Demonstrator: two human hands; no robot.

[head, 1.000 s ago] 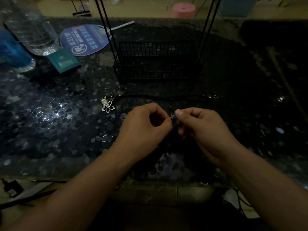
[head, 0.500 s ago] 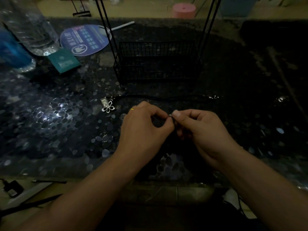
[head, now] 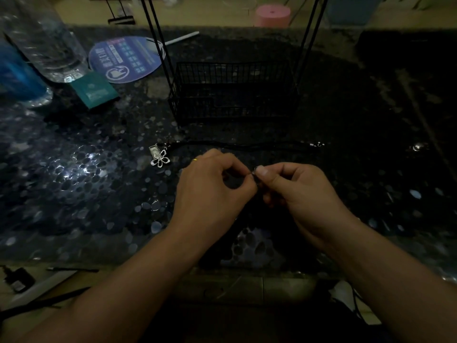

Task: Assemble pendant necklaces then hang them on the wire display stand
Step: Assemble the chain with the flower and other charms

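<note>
My left hand (head: 212,186) and my right hand (head: 296,191) meet fingertip to fingertip low over the dark speckled table, both pinching a small silver clasp (head: 254,173) of a black cord; the cord itself is lost in the dark below my fingers. Beyond my hands a second black cord necklace (head: 247,144) lies stretched across the table, with a silver flower pendant (head: 160,158) at its left end and a clasp (head: 319,144) at its right. The black wire display stand (head: 232,92) rises behind it, a basket at its base and thin uprights going out of view.
A clear water bottle (head: 44,38) and a blue container (head: 17,73) stand at the far left. A teal card box (head: 94,91) and a round blue printed fan (head: 126,58) lie next to them. The table's front edge (head: 99,258) runs below my wrists.
Both hands have drifted slightly away from me, toward the stretched cord, still pinched together on the clasp. Nothing else on the table has moved.
</note>
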